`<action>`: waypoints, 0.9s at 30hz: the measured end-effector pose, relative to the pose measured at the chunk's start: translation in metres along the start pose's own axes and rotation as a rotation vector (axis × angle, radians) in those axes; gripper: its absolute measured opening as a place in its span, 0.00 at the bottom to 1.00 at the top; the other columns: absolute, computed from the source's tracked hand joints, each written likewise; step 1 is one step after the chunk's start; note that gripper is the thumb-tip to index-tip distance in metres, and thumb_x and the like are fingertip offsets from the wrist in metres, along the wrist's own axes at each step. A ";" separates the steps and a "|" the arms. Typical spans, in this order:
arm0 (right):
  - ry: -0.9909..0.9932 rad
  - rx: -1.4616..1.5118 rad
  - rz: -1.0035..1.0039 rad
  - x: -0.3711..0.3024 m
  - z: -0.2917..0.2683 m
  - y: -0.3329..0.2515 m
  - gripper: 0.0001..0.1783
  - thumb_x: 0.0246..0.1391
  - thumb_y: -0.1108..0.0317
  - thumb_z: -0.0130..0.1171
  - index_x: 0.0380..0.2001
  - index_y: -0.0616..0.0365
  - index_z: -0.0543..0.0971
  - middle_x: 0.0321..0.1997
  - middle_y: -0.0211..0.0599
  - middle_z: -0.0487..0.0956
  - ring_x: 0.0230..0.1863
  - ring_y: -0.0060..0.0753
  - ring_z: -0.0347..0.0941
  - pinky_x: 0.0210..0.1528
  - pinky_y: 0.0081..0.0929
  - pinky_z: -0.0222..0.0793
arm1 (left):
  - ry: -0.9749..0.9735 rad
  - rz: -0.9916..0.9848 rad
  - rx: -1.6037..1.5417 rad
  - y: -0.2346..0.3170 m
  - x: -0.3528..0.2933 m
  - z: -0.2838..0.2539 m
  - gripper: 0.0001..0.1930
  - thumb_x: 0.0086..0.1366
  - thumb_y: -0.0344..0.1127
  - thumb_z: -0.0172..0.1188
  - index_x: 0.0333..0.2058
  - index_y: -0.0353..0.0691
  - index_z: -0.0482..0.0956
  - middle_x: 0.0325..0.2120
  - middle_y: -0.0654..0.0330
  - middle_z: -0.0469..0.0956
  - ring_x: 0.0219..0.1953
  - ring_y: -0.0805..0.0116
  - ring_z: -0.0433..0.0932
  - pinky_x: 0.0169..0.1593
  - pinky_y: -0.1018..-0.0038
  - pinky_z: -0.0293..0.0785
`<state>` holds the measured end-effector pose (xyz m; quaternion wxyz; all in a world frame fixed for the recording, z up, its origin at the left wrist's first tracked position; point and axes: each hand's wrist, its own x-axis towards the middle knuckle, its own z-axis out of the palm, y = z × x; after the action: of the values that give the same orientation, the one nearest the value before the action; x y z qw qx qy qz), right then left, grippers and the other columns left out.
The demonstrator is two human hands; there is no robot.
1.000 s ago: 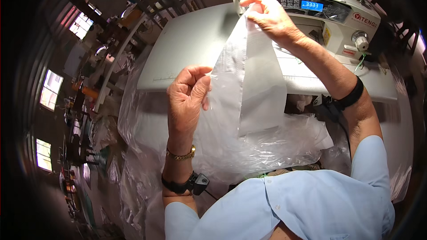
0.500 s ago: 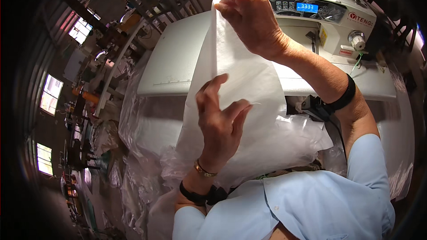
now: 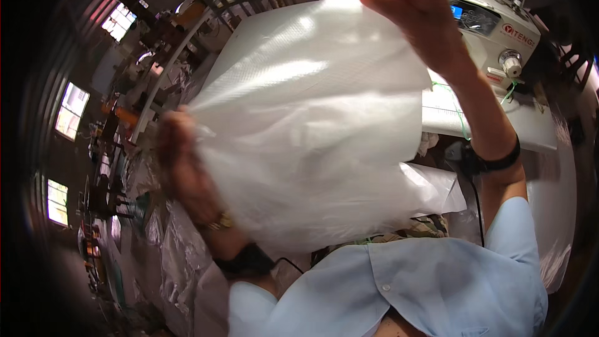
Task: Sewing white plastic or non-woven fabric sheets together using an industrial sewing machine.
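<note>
A large sheet of thin, translucent white fabric (image 3: pixel 312 118) is spread wide in front of me, covering most of the sewing table. My right hand (image 3: pixel 424 15) grips its upper right edge, raised high near the sewing machine. My left hand (image 3: pixel 181 165), blurred with motion, holds the sheet's left edge at mid height. Both arms wear a dark wristband, and the left also has a gold bracelet.
A white industrial sewing machine (image 3: pixel 499 31) with a blue display stands at the top right on a white table (image 3: pixel 536 131). More clear plastic or fabric (image 3: pixel 168 256) hangs at my lower left. Racks and windows of a workshop (image 3: pixel 118 87) lie to the left.
The sheet went from a narrow hanging strip to a wide spread. My left hand swung out leftward with its edge while my right hand stayed high.
</note>
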<state>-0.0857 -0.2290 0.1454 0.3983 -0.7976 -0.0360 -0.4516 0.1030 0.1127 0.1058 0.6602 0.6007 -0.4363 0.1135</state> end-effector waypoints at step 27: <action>0.119 0.078 0.190 -0.041 0.081 0.093 0.17 0.53 0.59 0.58 0.23 0.64 0.78 0.21 0.36 0.77 0.25 0.22 0.70 0.29 0.31 0.69 | -0.295 -0.374 -0.785 0.048 -0.001 0.216 0.04 0.70 0.30 0.56 0.39 0.36 0.76 0.26 0.60 0.81 0.19 0.83 0.71 0.19 0.87 0.61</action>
<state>-0.0150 -0.2260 0.0362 0.4716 -0.7530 0.0461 -0.4566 -0.0247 -0.0682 0.1162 0.7777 0.3831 -0.4198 -0.2686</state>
